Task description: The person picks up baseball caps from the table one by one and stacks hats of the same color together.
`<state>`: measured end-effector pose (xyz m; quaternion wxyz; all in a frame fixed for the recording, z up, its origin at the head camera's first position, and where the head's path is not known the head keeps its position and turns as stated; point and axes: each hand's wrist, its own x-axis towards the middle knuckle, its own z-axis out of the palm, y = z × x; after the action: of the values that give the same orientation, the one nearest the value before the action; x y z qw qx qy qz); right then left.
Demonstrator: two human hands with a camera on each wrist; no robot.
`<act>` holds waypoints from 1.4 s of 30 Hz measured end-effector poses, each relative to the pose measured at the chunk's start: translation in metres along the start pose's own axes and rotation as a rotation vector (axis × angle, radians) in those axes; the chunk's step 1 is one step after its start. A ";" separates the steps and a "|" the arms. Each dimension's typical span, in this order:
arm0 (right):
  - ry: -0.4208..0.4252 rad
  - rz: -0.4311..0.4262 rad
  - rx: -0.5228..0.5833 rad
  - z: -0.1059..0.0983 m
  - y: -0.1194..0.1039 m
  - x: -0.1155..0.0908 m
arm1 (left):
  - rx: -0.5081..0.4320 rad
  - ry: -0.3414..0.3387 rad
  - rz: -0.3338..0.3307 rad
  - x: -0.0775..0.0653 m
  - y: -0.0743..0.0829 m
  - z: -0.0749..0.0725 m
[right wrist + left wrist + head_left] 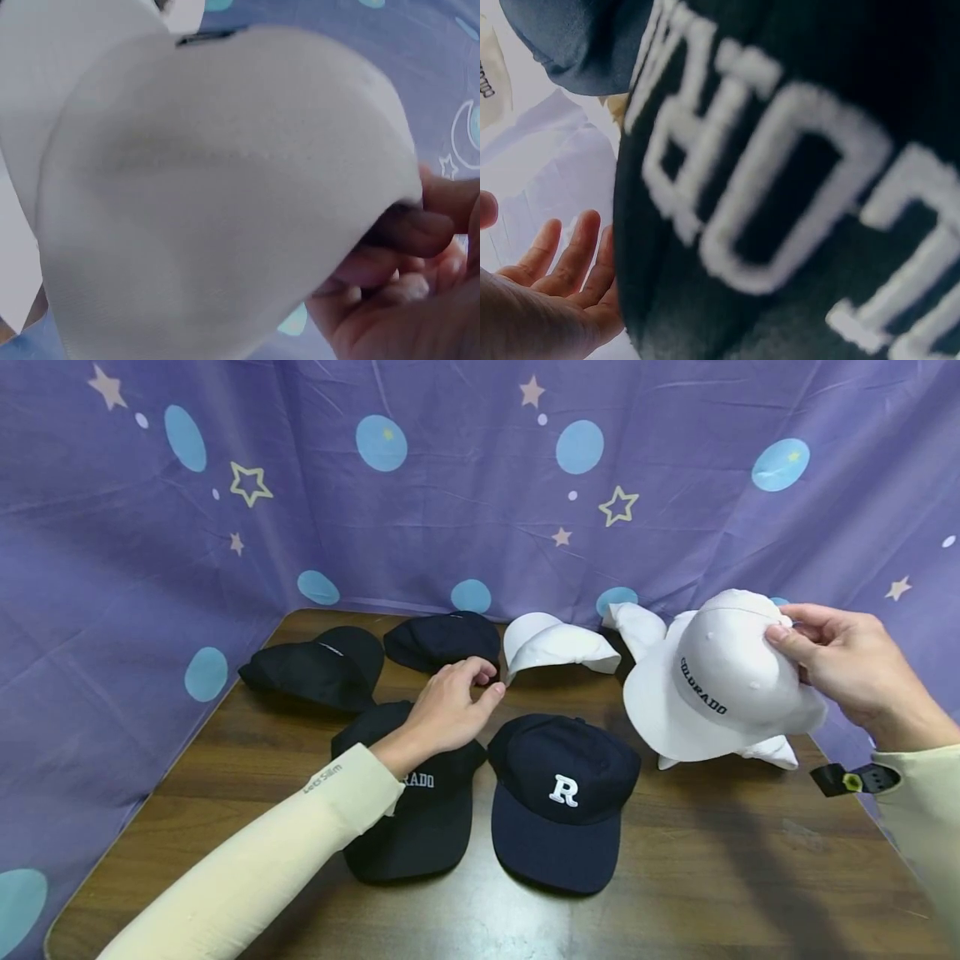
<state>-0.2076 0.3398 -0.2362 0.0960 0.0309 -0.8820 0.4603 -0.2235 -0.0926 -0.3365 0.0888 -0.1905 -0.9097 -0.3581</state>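
My right hand [851,660] pinches a white baseball cap [738,664] marked COLORADO by the back of its crown, raised above the table with its brim tilted down to the left. In the right wrist view the curled fingers [420,232] are at the cap's edge. My left hand [453,706] has loosely bent fingers and nothing in them. It hovers over a black COLORADO cap [420,827], hiding part of its lettering, which fills the left wrist view. Beside that cap lies a navy cap [555,852] with a white R.
Along the back of the wooden table [675,893] lie a black cap [315,672], a dark navy cap [442,639] and a white cap [562,643]. More white caps [637,627] lie behind and under the raised one. A purple patterned curtain [480,510] hangs behind.
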 end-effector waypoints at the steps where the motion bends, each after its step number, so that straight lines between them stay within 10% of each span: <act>1: -0.019 -0.002 -0.013 -0.003 0.001 0.000 | -0.002 0.000 -0.001 0.000 0.000 0.000; 22: -0.575 -0.092 -0.178 -0.038 0.038 0.000 | 0.002 0.002 -0.011 0.002 -0.001 -0.001; 30: -0.840 -0.168 -0.095 -0.032 0.047 0.000 | 0.002 0.008 -0.008 0.002 -0.001 -0.001; 42: -1.009 -0.149 0.050 -0.012 0.068 0.003 | 0.000 0.006 -0.019 0.002 -0.002 -0.001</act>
<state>-0.2190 0.3885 -0.2839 -0.3103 0.3143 -0.8026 0.4009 -0.2264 -0.0943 -0.3363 0.0880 -0.1807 -0.9112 -0.3597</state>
